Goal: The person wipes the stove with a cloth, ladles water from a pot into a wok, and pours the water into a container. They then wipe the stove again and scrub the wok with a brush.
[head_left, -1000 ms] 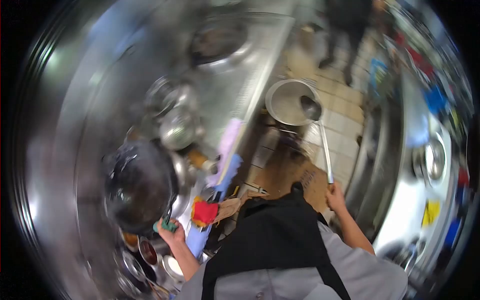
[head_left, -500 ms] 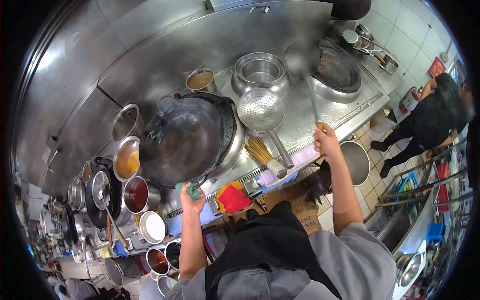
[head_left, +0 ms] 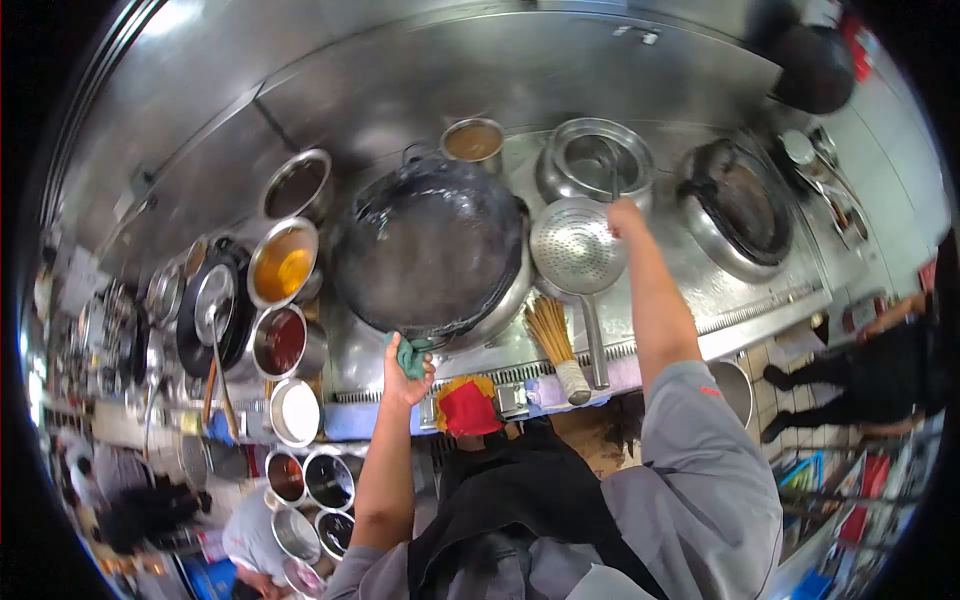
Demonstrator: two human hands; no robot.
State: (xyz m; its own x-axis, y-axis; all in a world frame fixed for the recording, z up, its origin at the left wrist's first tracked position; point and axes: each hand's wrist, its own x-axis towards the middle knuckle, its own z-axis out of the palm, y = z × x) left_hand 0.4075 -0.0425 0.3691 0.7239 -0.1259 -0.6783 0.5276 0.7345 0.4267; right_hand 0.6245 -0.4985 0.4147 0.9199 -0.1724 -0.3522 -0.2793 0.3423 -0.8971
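My left hand (head_left: 408, 370) is closed round a green cloth (head_left: 412, 355) at the near rim of the large dark wok (head_left: 430, 250). Steam or haze hangs over the wok. My right hand (head_left: 624, 218) is closed on a ladle's handle (head_left: 614, 182), which reaches down into the steel pot (head_left: 560, 165) at the back; the ladle's bowl is hard to make out there. Just below that hand lies a perforated strainer (head_left: 575, 245) with its handle towards me. Left of this handle is a bamboo brush (head_left: 555, 340).
At left stand a pot of orange liquid (head_left: 284, 262), a pot of red sauce (head_left: 280, 340) and a white container (head_left: 295, 412). A second wok (head_left: 745, 205) sits at right. Another person (head_left: 860, 370) stands at far right; others are at lower left.
The view has turned to the right. My right hand has moved from the counter's front edge to the back pot, bringing the ladle into it. My left hand still holds the cloth at the wok.
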